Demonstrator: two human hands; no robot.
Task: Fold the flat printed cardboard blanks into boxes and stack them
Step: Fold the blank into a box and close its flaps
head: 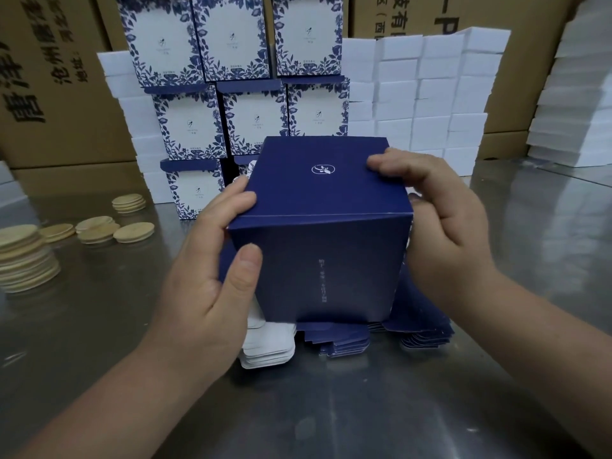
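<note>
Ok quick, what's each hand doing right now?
Left hand: grips the dark blue box on its left side, thumb on the front.
Right hand: holds the same box, fingertips on its top.

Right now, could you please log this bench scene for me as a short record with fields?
box: navy, folded, logo panel up, held over the blanks
left hand: grips the box's left edge, thumb on its front
right hand: grips its right side, fingers on top
blanks: flat navy pile on the table
stack: printed boxes, three rows, behind
discs: wooden, left on the table
</note>
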